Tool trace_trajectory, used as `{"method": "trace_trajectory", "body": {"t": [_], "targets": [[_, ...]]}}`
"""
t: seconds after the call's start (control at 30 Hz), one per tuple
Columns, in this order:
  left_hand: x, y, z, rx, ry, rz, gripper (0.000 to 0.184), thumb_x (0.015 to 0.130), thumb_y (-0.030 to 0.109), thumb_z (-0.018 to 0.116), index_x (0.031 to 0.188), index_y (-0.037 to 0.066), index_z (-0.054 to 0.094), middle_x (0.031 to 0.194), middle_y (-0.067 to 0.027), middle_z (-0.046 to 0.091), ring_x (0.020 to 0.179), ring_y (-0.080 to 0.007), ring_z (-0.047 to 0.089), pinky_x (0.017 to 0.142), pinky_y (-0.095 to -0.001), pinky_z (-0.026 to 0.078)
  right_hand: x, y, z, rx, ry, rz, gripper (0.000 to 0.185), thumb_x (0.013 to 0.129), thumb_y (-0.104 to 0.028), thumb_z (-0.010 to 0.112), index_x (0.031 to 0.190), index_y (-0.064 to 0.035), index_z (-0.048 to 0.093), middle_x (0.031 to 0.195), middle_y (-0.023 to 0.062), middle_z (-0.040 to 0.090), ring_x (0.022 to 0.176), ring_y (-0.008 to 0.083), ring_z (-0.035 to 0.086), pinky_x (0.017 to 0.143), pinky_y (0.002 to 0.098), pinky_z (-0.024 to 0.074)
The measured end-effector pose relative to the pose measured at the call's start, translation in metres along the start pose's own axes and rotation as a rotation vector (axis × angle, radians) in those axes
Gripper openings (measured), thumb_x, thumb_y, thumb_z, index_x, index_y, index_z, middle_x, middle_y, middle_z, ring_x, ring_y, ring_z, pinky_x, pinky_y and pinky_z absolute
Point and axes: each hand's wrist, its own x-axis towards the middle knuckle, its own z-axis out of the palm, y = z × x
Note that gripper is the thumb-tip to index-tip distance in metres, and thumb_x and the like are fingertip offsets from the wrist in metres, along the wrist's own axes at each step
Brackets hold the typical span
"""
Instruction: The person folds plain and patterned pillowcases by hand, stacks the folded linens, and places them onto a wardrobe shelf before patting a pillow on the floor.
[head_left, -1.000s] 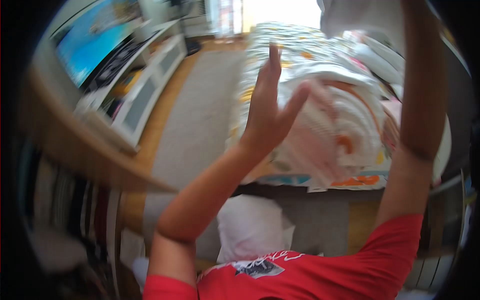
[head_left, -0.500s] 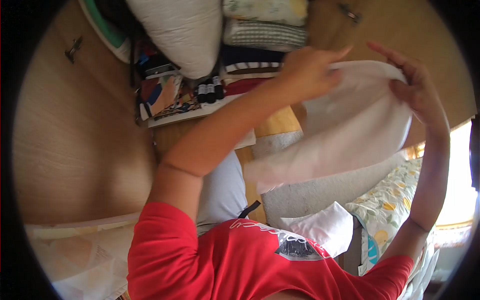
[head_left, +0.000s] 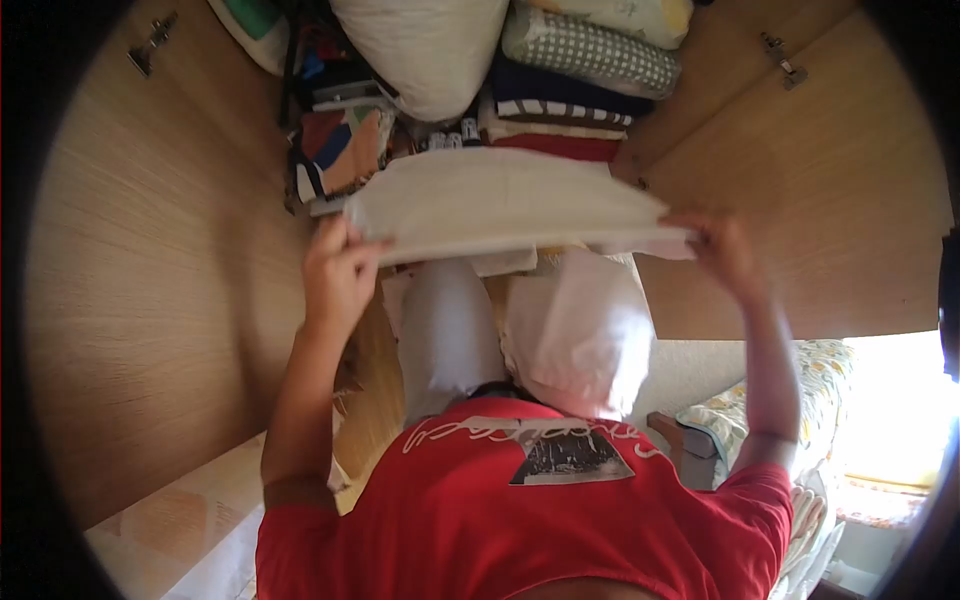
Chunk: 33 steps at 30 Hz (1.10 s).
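Stretched between my two hands is a thin white cloth (head_left: 510, 200), its near edge pulled nearly straight. My left hand (head_left: 340, 275) grips its left end between thumb and fingers. At the other end, the fingers of my right hand (head_left: 722, 245) are closed on the cloth, slightly blurred by motion. Whitish fabric (head_left: 585, 335) shows below the cloth, over my right leg; I cannot tell whether it belongs to the same piece. Just beyond the cloth are the shelf things, partly hidden by it.
An open cupboard has wooden doors at left (head_left: 170, 300) and right (head_left: 800, 200). Inside are a large white pillow (head_left: 420, 50), a checked folded cloth (head_left: 590, 50), other folded textiles (head_left: 570, 100) and a patterned bag (head_left: 345, 150). A lemon-print cover (head_left: 820, 370) lies at right.
My hands have moved apart, my left hand to the left and down, my right hand down and left. The cloth, hanging slanted before, is now stretched level across in front of the shelf.
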Motion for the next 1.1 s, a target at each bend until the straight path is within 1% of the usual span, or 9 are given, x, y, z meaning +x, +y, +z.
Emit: {"method": "trace_trajectory", "body": {"t": [0.2, 0.3, 0.37, 0.43, 0.57, 0.73, 0.87, 0.93, 1.1], "targets": [[-0.171, 0.062, -0.012, 0.016, -0.535, -0.207, 0.026, 0.059, 0.003, 0.060, 0.079, 0.015, 0.071, 0.066, -0.0051, 0.049, 0.069, -0.0232, 0.050, 0.069, -0.0357, 0.040, -0.129, 0.048, 0.144, 0.256, -0.278, 0.198, 0.039, 0.060, 0.015, 0.049, 0.088, -0.0074, 0.066, 0.078, 0.0121, 0.062, 0.080, 0.0290, 0.061, 0.066, 0.0350, 0.0483], [-0.225, 0.068, 0.007, -0.239, -0.616, -0.588, 0.026, 0.060, 0.004, 0.062, 0.082, 0.014, 0.070, 0.068, -0.0069, 0.053, 0.071, -0.0248, 0.051, 0.070, -0.0348, 0.040, -0.150, 0.054, 0.170, 0.535, -0.444, 0.491, 0.038, 0.065, 0.011, 0.052, 0.093, -0.0096, 0.067, 0.075, 0.0040, 0.060, 0.066, 0.0135, 0.055, 0.061, 0.0276, 0.0448], [-0.215, 0.064, 0.010, -0.345, -0.577, -0.588, 0.014, 0.068, 0.010, 0.066, 0.082, 0.008, 0.069, 0.074, -0.0061, 0.058, 0.072, -0.0207, 0.054, 0.069, -0.0337, 0.042, -0.139, 0.088, 0.173, 0.636, -0.430, 0.415, 0.036, 0.067, 0.010, 0.053, 0.093, -0.0107, 0.067, 0.072, 0.0006, 0.056, 0.064, 0.0080, 0.048, 0.060, 0.0243, 0.0418], [-0.199, 0.051, 0.014, -0.609, -0.194, -1.156, 0.019, 0.077, 0.018, 0.067, 0.089, 0.003, 0.067, 0.081, -0.0032, 0.061, 0.075, -0.0135, 0.055, 0.069, -0.0301, 0.043, -0.124, 0.136, 0.188, 0.668, -0.200, 0.515, 0.022, 0.077, 0.003, 0.053, 0.092, -0.0051, 0.067, 0.074, 0.0017, 0.060, 0.064, 0.0075, 0.049, 0.060, 0.0250, 0.0425], [-0.190, -0.011, 0.044, -0.565, 0.168, -1.234, 0.040, 0.082, 0.017, 0.064, 0.116, -0.001, 0.056, 0.082, -0.0010, 0.059, 0.073, -0.0087, 0.051, 0.067, -0.0222, 0.043, -0.054, 0.164, 0.216, 0.699, -0.162, 0.697, 0.021, 0.081, -0.020, 0.059, 0.088, -0.0016, 0.066, 0.071, 0.0025, 0.061, 0.063, 0.0097, 0.053, 0.059, 0.0262, 0.0450], [-0.157, -0.011, 0.062, -0.324, 0.065, -1.115, 0.038, 0.077, 0.017, 0.067, 0.110, -0.001, 0.060, 0.079, -0.0035, 0.060, 0.066, -0.0109, 0.052, 0.062, -0.0247, 0.044, 0.006, 0.177, 0.233, 0.680, -0.342, 0.794, 0.030, 0.080, -0.034, 0.065, 0.075, -0.0045, 0.059, 0.066, 0.0006, 0.055, 0.057, 0.0096, 0.049, 0.051, 0.0231, 0.0413], [-0.149, 0.000, 0.064, 0.082, -0.034, -0.850, 0.037, 0.074, 0.018, 0.068, 0.107, 0.002, 0.062, 0.079, -0.0090, 0.062, 0.062, -0.0155, 0.052, 0.062, -0.0271, 0.045, 0.015, 0.197, 0.242, 0.353, -0.231, 0.567, 0.031, 0.079, -0.034, 0.066, 0.073, -0.0046, 0.058, 0.062, 0.0013, 0.053, 0.050, 0.0101, 0.047, 0.045, 0.0233, 0.0389], [-0.144, 0.004, 0.069, 0.188, -0.078, -0.798, 0.037, 0.073, 0.019, 0.068, 0.107, 0.004, 0.062, 0.081, -0.0134, 0.061, 0.062, -0.0190, 0.054, 0.064, -0.0281, 0.046, 0.013, 0.169, 0.230, 0.719, -0.262, 0.771, 0.030, 0.078, -0.025, 0.067, 0.063, -0.0044, 0.052, 0.053, 0.0025, 0.049, 0.048, 0.0108, 0.047, 0.044, 0.0282, 0.0401], [-0.142, -0.023, 0.079, -0.143, 0.019, -0.976, 0.027, 0.079, 0.015, 0.063, 0.103, 0.002, 0.064, 0.085, -0.0085, 0.063, 0.070, -0.0145, 0.058, 0.068, -0.0258, 0.046, 0.001, 0.184, 0.227, 0.800, -0.375, 0.756, 0.023, 0.079, -0.020, 0.066, 0.075, 0.0011, 0.057, 0.060, 0.0047, 0.054, 0.051, 0.0128, 0.051, 0.046, 0.0263, 0.0426]]}}
